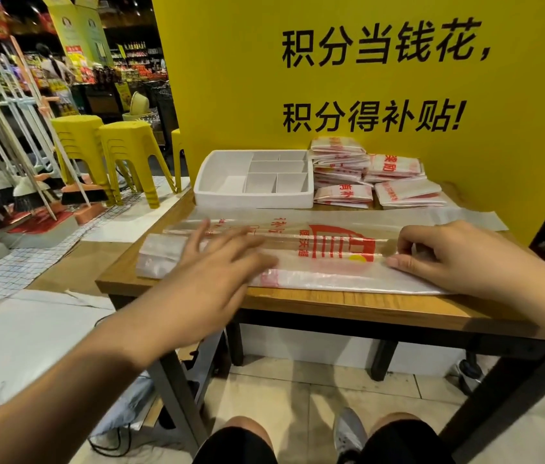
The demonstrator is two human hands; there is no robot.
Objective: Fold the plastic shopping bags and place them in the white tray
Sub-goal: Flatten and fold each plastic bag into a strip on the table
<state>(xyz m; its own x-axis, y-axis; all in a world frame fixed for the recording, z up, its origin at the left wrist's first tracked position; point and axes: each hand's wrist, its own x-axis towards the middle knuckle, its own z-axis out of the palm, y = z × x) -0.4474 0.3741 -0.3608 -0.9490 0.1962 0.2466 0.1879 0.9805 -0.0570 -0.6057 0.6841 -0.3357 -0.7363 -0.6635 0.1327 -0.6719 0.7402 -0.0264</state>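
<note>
Item by item, placed against the white tray (254,197):

- White tray: divided into compartments, at the back of the wooden table (348,304), left of centre, against the yellow sign board (231,78).
- Plastic shopping bag (331,259): translucent with red print, folded lengthwise into a long band, lying flat just in front of the tray, across the table's width.
- Left hand (217,266): fingers spread wide and straight, laid over the bag's left part in front of the tray; blurred.
- Right hand (458,259): fingers curled, pinching the bag's folded edge, in front of and to the right of the tray.
- Folded bags (341,169): stacked packets, white with red print, just right of the tray.
- Yellow stools (130,145): stacked on the floor, left of the tray.
- Brooms (30,192): a standing row, far left of the tray.
</note>
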